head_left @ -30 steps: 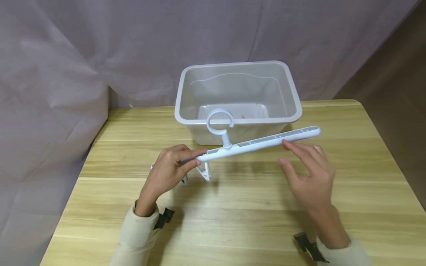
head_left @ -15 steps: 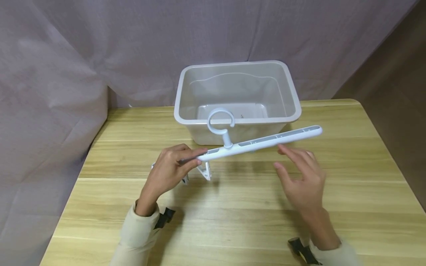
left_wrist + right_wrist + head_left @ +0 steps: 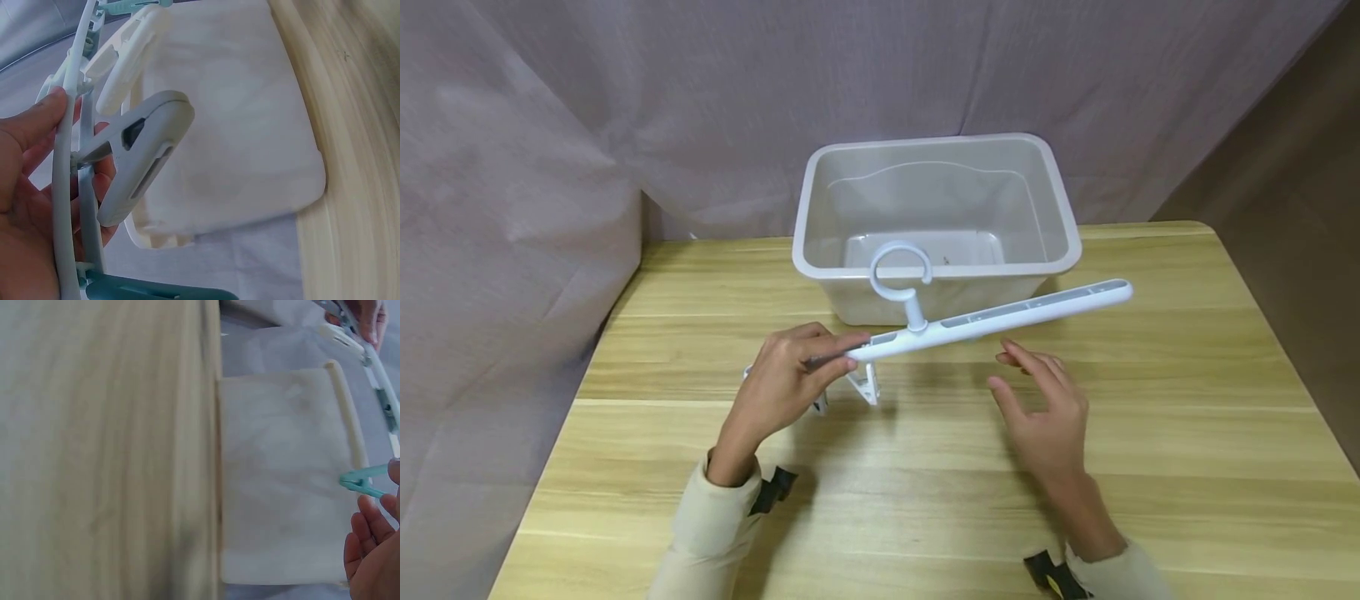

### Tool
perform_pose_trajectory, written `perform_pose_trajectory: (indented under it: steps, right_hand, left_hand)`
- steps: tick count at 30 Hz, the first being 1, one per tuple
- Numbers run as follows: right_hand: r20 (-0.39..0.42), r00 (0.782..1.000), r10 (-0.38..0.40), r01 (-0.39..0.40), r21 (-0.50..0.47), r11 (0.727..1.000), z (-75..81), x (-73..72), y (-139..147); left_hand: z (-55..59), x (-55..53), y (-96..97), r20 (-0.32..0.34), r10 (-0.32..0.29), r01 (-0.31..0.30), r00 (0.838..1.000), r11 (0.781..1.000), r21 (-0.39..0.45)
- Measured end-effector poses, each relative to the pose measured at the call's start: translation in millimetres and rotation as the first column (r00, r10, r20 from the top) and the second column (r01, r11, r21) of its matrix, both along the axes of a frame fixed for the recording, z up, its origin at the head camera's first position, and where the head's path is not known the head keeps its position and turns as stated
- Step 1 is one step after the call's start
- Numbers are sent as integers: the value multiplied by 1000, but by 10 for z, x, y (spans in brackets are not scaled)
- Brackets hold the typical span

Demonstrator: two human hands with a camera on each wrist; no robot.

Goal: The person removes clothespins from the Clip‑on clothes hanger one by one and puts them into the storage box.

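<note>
My left hand (image 3: 786,375) grips one arm of a pale blue-white clip hanger (image 3: 1000,319), held tilted above the table with its round hook upward. In the left wrist view the thumb (image 3: 44,119) lies on the rail, the fingers behind it. A grey clip (image 3: 147,150), a white clip (image 3: 134,59) and a teal clip (image 3: 159,289) are attached there. My right hand (image 3: 1045,408) hovers below the other arm, thumb and fingers apart. In the right wrist view its fingertips are right by a light teal clip (image 3: 362,481), overlapping its upper end.
A beige plastic bin (image 3: 936,273) stands at the back of the wooden table (image 3: 925,500), just behind the hanger. Only small specks show on its floor. A grey curtain (image 3: 722,108) hangs behind the table.
My right hand has moved left along the underside of the hanger, from near its right end toward the middle, and away from the bar. The left hand and hanger have barely moved.
</note>
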State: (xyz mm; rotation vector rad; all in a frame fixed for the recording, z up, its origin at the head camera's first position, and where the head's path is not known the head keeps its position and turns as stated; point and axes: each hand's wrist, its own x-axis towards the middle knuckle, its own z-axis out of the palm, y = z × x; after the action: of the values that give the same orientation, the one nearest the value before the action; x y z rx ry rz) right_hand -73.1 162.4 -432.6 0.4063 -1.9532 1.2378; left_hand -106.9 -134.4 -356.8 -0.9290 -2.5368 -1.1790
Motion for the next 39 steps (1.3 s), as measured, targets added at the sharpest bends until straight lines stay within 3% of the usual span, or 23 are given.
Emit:
perform_pose_trajectory:
  steps: [4,10,18,29,39]
  right_hand:
    - [65,998,27,-25,-19,999,-81,-38,-21]
    - [146,989,10,-9,-13,1000,-78,-68,-66]
    - [163,986,-42,45,-16,999,-52,-93,-114]
    - [231,973,-1,24,-96,995,-28,-103,-145]
    - [247,969,-12,32,-77,996,14,-20,-130]
  left_hand:
    - [7,-7,5,-8,-8,8,1000,1000,7]
    - [7,-6,11,1,-16,16,1000,1000,5]
    - [-12,-1,22,32,-26,26,999,1000,3]
    - [-33,-3,27,46,-25,25,999,1000,7]
    - [-39,5,18,43,-6,5,999,1000,6]
